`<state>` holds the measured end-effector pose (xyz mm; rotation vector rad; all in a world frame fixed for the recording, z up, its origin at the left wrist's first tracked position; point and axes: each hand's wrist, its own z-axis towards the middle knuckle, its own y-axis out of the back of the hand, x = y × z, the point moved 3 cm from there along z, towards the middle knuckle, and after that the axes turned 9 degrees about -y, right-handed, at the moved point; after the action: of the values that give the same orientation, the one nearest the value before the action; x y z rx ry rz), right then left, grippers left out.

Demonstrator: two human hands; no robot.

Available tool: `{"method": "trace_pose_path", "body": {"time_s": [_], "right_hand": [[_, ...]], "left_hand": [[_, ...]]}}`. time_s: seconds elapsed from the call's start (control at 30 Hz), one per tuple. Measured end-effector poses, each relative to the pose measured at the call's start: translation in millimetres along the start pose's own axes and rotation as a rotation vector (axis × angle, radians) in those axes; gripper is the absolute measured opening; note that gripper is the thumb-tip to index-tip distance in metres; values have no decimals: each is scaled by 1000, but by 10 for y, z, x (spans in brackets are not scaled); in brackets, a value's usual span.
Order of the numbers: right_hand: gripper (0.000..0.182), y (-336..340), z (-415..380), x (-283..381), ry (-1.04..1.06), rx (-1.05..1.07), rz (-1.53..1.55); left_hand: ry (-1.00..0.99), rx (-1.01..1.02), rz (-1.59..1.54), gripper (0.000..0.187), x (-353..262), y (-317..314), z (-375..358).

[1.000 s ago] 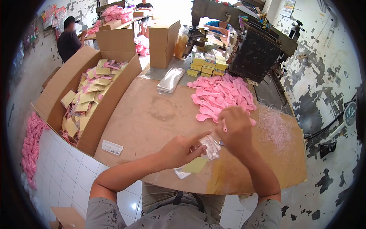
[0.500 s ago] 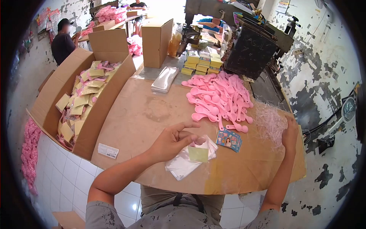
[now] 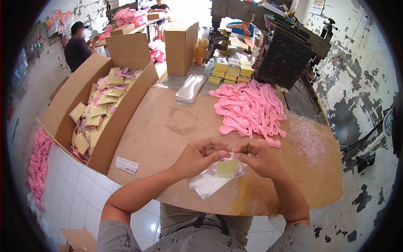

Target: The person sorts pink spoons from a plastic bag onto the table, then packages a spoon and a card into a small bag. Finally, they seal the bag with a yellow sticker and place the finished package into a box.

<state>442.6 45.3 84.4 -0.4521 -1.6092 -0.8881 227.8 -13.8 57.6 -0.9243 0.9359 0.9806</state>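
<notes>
My left hand (image 3: 204,156) and my right hand (image 3: 259,157) meet above the front of the cardboard-covered table, both with pinched fingers at the top of a clear plastic bag (image 3: 240,168). A yellow-green card (image 3: 227,167) shows inside that bag. Below it lie white and clear bags (image 3: 207,187). Pink spoons (image 3: 252,107) are heaped just beyond my hands. Pale pink shredded filler (image 3: 309,140) lies to the right of my right hand.
An open carton (image 3: 121,111) of filled packets stands at the left. Clear bags (image 3: 191,88), stacked yellow card packs (image 3: 231,70) and a black machine (image 3: 283,54) are at the back. A person (image 3: 76,49) is at the upper left.
My right hand has moved left from the shredded filler to the bag beside my left hand. The view has shifted slightly, and my hands now cover the blue cards.
</notes>
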Motion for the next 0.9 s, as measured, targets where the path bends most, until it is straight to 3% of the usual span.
{"method": "trace_pose_path", "body": {"time_s": [0.23, 0.33, 0.53, 0.73, 0.9], "right_hand": [[13, 87, -39, -47, -48, -37, 160], [12, 101, -56, -59, -45, -2, 247], [9, 157, -72, -54, -19, 20, 325], [12, 222, -66, -141, -23, 36, 286], [15, 137, -66, -148, 2, 7, 139]], "left_hand": [[18, -33, 108, 24, 98, 32, -13], [-151, -14, 219, 25, 64, 41, -18], [-286, 116, 344, 23, -77, 19, -12], [-160, 88, 95, 24, -32, 94, 3], [-28, 58, 108, 26, 41, 80, -8]]}}
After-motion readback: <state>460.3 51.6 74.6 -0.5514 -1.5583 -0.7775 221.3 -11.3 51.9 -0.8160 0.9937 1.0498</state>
